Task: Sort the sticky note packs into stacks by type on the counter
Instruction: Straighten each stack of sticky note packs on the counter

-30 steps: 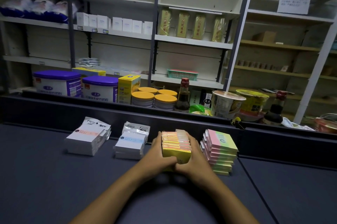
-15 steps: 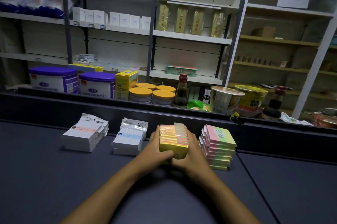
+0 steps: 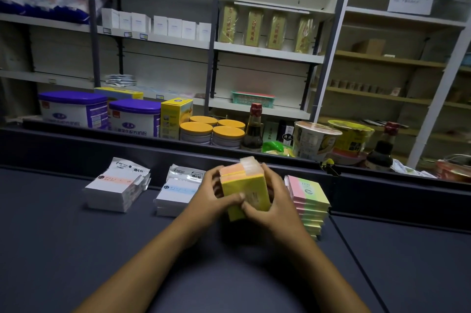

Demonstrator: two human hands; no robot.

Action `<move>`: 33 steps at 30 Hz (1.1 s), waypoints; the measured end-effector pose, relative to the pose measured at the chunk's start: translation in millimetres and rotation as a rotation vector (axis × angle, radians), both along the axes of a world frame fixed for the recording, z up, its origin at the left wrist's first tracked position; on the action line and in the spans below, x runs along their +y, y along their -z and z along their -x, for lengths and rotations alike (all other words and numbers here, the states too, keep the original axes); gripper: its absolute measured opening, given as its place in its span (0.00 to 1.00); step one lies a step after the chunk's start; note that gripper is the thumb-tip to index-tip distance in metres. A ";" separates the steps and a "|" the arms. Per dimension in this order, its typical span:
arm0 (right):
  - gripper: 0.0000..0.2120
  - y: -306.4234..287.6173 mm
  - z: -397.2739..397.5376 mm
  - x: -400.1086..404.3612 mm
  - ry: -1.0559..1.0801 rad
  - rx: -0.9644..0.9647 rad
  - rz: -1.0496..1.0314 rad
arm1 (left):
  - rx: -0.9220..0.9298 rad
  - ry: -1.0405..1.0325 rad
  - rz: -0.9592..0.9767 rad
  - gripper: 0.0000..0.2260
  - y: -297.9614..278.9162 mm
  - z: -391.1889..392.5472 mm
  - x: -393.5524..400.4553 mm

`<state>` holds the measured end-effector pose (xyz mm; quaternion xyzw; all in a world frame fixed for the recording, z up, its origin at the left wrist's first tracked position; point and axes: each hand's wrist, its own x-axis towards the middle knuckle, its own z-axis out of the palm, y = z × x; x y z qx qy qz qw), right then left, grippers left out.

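Note:
Both of my hands clasp a yellow-and-orange stack of sticky note packs (image 3: 243,189) in the middle of the dark counter (image 3: 76,249). My left hand (image 3: 211,195) presses its left side and my right hand (image 3: 274,206) its right side; the stack is tilted with its near end raised. To the left stand a white stack with an orange stripe (image 3: 116,189) and a white stack with a blue stripe (image 3: 175,191). Right beside my right hand is a pink-and-green stack (image 3: 309,200).
A raised dark ledge (image 3: 382,185) borders the counter's far edge. Behind it sit purple-lidded tubs (image 3: 74,108), a yellow box (image 3: 175,116), orange-lidded tins (image 3: 211,133), sauce bottles (image 3: 253,129) and noodle cups (image 3: 314,139). Shelving fills the background.
The yellow-and-orange stack between my hands has tipped up at its near end and shifted slightly right. The other three stacks have not moved.

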<state>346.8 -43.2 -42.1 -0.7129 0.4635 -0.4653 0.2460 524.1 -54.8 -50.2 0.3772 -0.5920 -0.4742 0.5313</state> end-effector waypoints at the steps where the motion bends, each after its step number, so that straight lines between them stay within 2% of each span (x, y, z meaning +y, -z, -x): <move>1: 0.47 -0.4 -0.6 -0.2 0.031 -0.022 0.002 | 0.055 -0.010 -0.009 0.46 -1.2 0.9 0.8; 4: 0.50 0.2 -6.2 -0.2 0.071 -0.137 -0.127 | 0.183 -0.029 -0.046 0.44 -3.2 1.9 2.5; 7: 0.40 4.5 -13.8 -1.6 -0.095 -0.439 -0.334 | 0.261 0.015 -0.113 0.40 -4.6 2.0 4.4; 12: 0.34 7.2 -14.2 -4.8 -0.090 -0.535 -0.332 | 0.216 0.026 -0.213 0.32 -6.6 3.7 3.1; 15: 0.34 8.1 -10.9 -6.8 -0.039 -0.479 -0.317 | 0.065 -0.034 -0.209 0.27 -5.6 0.9 1.5; 20: 0.26 12.3 -9.6 -11.1 0.033 -0.410 -0.386 | -0.183 -0.111 -0.193 0.36 3.2 -1.6 -3.3; 23: 0.25 16.3 -8.8 -13.5 0.084 -0.272 -0.384 | -0.273 -0.117 -0.219 0.40 9.4 -1.2 -7.1; 28: 0.29 16.3 -9.0 -17.7 0.140 -0.095 -0.351 | -0.348 -0.200 -0.258 0.51 15.7 1.6 -12.4; 33: 0.46 15.6 -11.2 -18.9 0.173 0.014 -0.368 | -0.432 -0.288 -0.241 0.43 8.2 10.6 -5.1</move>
